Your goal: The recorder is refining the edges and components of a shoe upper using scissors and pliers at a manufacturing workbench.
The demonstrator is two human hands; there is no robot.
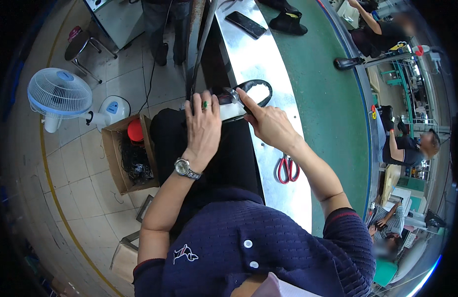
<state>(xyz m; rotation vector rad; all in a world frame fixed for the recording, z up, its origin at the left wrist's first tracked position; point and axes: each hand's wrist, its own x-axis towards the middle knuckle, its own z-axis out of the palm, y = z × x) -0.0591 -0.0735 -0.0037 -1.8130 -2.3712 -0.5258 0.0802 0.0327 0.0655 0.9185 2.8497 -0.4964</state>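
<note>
While the left hand [203, 126] lies flat, fingers spread and palm down, on a white strip-shaped piece [232, 112] at the near edge of the shiny metal workbench [268, 69], the right hand [269, 123] pinches the same work from the 3 o'clock side, index finger stretched toward 11 o'clock along a black oval loop of shoe material [256, 92]. That loop lies on the metal with its long axis running from about 8 o'clock to 2 o'clock, its far end pointing away from the person; whether the white strip is joined to it cannot be told. A silver wristwatch [186, 169] sits on the left wrist and a green-stoned ring on one finger. Red-handled scissors [288, 168] rest on the bench at 5 o'clock of the right hand, well apart. A black smartphone [246, 24] lies farther up at 12 o'clock. On the floor at 9 o'clock stand a cardboard box [127, 156] and a white-and-blue fan [60, 94].
</note>
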